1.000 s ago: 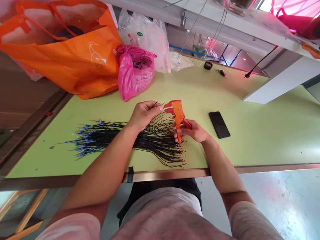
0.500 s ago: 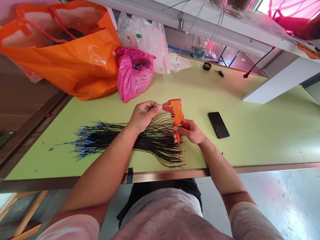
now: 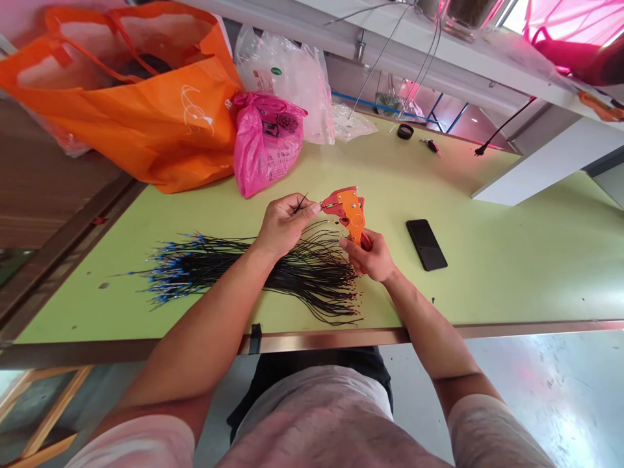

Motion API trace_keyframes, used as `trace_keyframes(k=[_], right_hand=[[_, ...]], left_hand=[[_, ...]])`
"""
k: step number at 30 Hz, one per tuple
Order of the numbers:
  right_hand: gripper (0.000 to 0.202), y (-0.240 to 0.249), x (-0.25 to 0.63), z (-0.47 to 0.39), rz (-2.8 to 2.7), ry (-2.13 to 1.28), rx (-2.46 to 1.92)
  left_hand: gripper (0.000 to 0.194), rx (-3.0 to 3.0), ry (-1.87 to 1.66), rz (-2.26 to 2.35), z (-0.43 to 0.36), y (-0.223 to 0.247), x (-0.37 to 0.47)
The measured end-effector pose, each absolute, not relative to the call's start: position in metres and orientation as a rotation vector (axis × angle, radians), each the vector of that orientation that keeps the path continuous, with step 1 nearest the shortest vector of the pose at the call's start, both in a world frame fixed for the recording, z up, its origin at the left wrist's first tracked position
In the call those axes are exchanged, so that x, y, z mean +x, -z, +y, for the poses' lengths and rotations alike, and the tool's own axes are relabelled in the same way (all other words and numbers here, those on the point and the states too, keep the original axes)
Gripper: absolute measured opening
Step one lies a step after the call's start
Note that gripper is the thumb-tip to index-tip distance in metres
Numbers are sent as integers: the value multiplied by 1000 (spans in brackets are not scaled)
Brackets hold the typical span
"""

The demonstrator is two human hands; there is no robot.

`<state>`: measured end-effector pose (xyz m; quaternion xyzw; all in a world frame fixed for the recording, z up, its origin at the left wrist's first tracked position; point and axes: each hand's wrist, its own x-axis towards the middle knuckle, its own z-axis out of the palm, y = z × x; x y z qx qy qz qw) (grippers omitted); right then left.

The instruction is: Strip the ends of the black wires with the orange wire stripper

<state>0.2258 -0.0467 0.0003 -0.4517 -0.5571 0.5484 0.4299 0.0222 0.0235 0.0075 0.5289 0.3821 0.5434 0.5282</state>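
My left hand [image 3: 287, 224] pinches a thin black wire [image 3: 301, 203] between thumb and fingers, its tip at the jaws of an orange-and-red wire stripper [image 3: 351, 209]. Whether the jaws grip the wire cannot be made out. Around the stripper's handles my right hand [image 3: 371, 255] is closed, holding the tool tilted with its head toward the left hand. Beneath both hands a bundle of black wires [image 3: 234, 270] lies across the table, blue ends at the left and copper-coloured tips at the right. My left forearm hides part of it.
On the green table [image 3: 468, 273] a black phone [image 3: 426, 244] lies to the right. An orange bag [image 3: 160, 123], a pink plastic bag [image 3: 269, 146] and a clear bag [image 3: 292, 78] stand at the back left. A tape roll [image 3: 404, 131] and a plug [image 3: 481, 149] lie behind, near a white support [image 3: 531, 162].
The wire stripper has turned and shifted slightly right, and its handles are now closer together in my right hand. My left hand, with the wire, has moved a little right.
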Motion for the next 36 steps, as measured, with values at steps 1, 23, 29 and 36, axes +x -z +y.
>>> trace_keyframes(k=[1,23,29,36], right_hand=[[46,0,226,-46,-1386,-1360,-1126],[44,-5,256,-38,-1340,-1679,-985],[41,-2,256,-35,-1335,-1641,-1078],[37,0,261,-33,-1409,-1694,-1095]], left_hand=[[35,1259,-1297,921,24,-7,23],[35,1553,-1306,1096,40,23,17],[38,1460,-1075,1017,35,19,19],[31,1371,-1149,1050,35,13,19]])
